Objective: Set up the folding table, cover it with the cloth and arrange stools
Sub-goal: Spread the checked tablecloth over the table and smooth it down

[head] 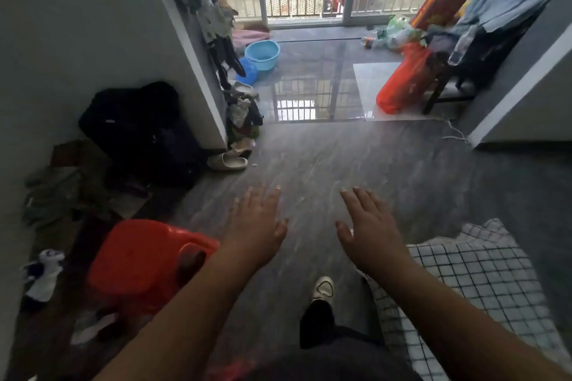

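Here, the left grip [254,223] and right grip [370,226] hover released, fingers spread and holding nothing, over the grey floor [340,158] at centre frame. A red stool [139,260] sits lower left; the checked cloth [470,275] lies lower right.

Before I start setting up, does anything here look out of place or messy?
Yes. The white checked cloth lies rumpled at lower right, with no table in view. Clothes are heaped on the floor by the left wall, beside the red plastic stool.
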